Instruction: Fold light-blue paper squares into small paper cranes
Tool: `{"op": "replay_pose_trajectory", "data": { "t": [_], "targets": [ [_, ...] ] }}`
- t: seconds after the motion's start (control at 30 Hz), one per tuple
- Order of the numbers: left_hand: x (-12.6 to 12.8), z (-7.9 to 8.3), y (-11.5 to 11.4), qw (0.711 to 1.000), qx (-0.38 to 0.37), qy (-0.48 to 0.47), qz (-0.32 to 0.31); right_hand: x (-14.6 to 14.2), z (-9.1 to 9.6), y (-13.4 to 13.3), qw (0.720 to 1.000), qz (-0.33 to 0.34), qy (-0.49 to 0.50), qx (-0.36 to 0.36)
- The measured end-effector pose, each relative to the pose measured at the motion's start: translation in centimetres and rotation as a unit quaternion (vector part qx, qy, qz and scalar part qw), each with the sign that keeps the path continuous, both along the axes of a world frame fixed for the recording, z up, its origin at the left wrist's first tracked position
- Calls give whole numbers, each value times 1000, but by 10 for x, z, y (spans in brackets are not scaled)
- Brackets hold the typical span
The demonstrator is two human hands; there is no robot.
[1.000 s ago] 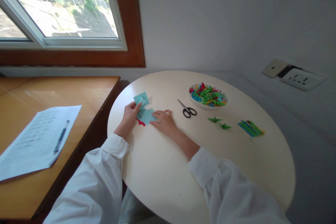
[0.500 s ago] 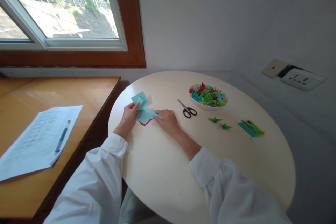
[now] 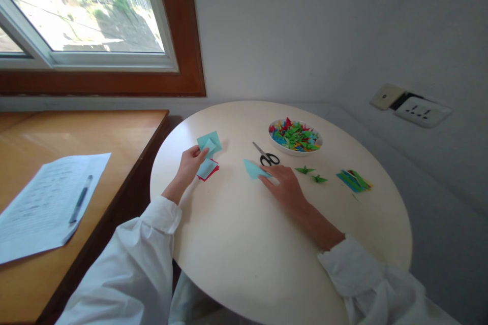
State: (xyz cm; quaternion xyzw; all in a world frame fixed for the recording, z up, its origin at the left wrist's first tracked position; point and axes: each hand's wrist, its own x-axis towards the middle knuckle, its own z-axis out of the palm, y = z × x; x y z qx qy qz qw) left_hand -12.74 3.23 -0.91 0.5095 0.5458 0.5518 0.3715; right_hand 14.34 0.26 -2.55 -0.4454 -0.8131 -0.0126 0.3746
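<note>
Head view: left arm reaches forward from lower left, forearm angled toward centre, white cuff at the wrist; left hand [image 3: 190,165] above the left part of the round desk [image 3: 247,254], thumb uppermost, pinching light-blue paper [image 3: 213,138] between thumb and fingers. Under and just beside this hand, a small stack of paper [image 3: 208,168], pale blue on top, red edges showing below. Right arm extends in from lower right, forearm slanting up and leftward; right hand [image 3: 285,183], well apart from the left, pinches a light-blue piece [image 3: 252,168] between thumb and fingers, its free end pointing left. Piece lies near the desk's middle; contact with the surface cannot be told. Scissors [image 3: 265,152] just beyond the right hand, black handles toward it. Farther back, a white bowl [image 3: 293,152] of coloured folded paper; to the right, two green folded birds [image 3: 305,170] and a pile of coloured strips [image 3: 354,181]. Writing: printed or handwritten lines on a white sheet [image 3: 41,188] at far left, too small to read; pen [image 3: 81,199] lying on it.
</note>
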Motion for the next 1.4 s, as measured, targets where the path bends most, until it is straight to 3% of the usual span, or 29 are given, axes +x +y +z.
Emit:
{"op": "replay_pose_trajectory", "data": {
  "t": [0.23, 0.3, 0.4, 0.53, 1.07, 1.13, 1.27, 1.33, 1.4],
  "targets": [
    [46, 5, -29, 982, 34, 162, -91, 39, 7, -12, 993, -76, 76, 45],
    [51, 1, -33, 944, 74, 291, -139, 40, 8, -13, 992, -81, 86, 34],
    [52, -8, -36, 897, 98, 385, -192, 38, 10, -15, 992, -78, 94, 14],
    [50, -15, -36, 878, 105, 417, -211, 35, 10, -17, 992, -70, 108, 5],
    [50, -23, -31, 861, 134, 450, -196, 34, 7, -16, 990, -63, 129, -14],
    [49, -22, -32, 873, 140, 437, -167, 34, 6, -16, 989, -60, 132, -17],
    [41, -16, -37, 901, 128, 412, -44, 28, 4, -15, 991, -43, 126, -19],
    [32, -13, -40, 897, 121, 424, 20, 22, 2, -13, 993, -37, 113, -16],
    [23, -11, -43, 884, 108, 454, 35, 13, 0, -8, 994, -32, 98, -18]
  ]
}}
